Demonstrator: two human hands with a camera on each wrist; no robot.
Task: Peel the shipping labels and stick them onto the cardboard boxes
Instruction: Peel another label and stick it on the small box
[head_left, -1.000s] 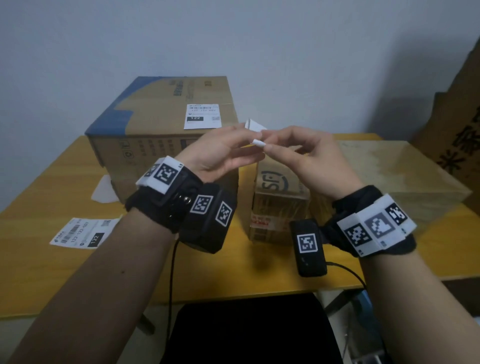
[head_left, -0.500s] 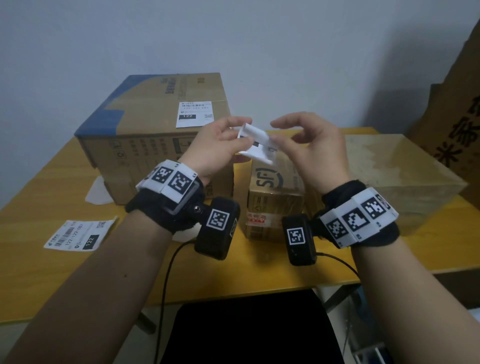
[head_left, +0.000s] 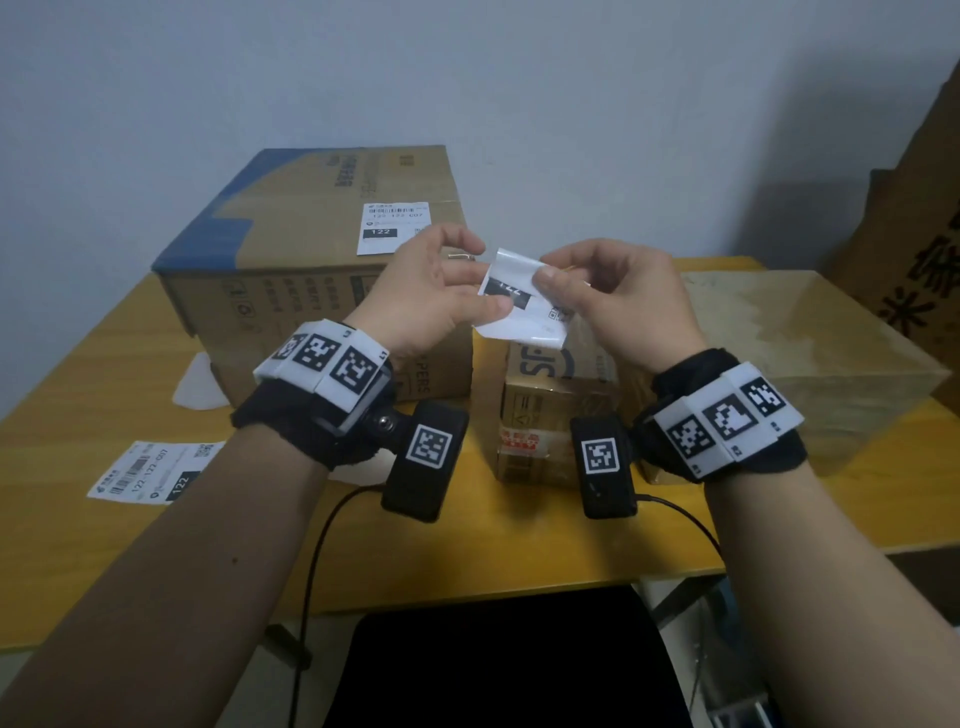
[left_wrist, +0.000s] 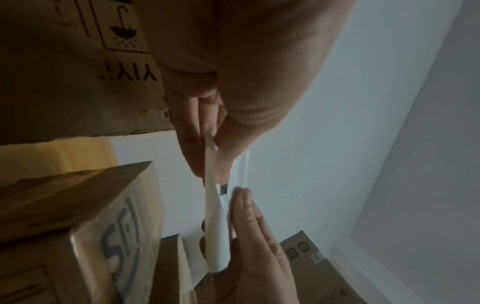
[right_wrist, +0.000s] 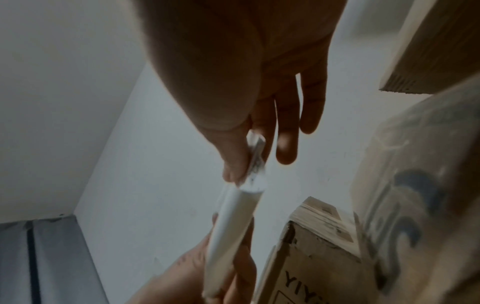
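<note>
Pinching a shipping label (head_left: 524, 301) from both sides, the left hand (head_left: 436, 291) and the right hand (head_left: 618, 306) hold it in the air just above the small taped box (head_left: 550, 410), which serves as the landmark. The left thumb and fingers are closed on the label's left edge, and the right thumb and forefinger nip its upper right corner while the other right fingers hang loose. From the wrist views the sheet looks split into two thin layers, probably label and backing parting, though the dim edge-on view makes this uncertain. It is light, limp paper that curls readily, and the glossy backing seems slippery, so I judge the grip belongs at the very corners, clear of the adhesive side, which would cling to skin or fold onto itself. Left of the small box stands the large box (head_left: 291, 270), already labelled; further left a spare label (head_left: 156, 470) lies flat on the table (head_left: 519, 551)
</note>
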